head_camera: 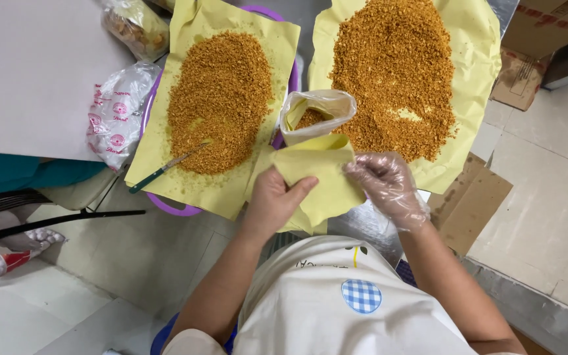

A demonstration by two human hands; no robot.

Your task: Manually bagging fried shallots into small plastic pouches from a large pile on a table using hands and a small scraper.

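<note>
Hands both grasp a folded yellow paper sheet (pixel 313 172): our bare left hand (pixel 272 200) pinches its near edge, our clear-gloved right hand (pixel 386 186) its right edge. Just beyond our grip stands an open clear plastic bag (pixel 320 108) of golden-brown fried crumbs (pixel 309 119).

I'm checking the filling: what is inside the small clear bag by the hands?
The clear bag stands open; inside are golden-brown crumbs and the edge of a yellow paper that both hands hold. How deep the crumbs go is hidden by the bag's folded rim and the paper.
</note>
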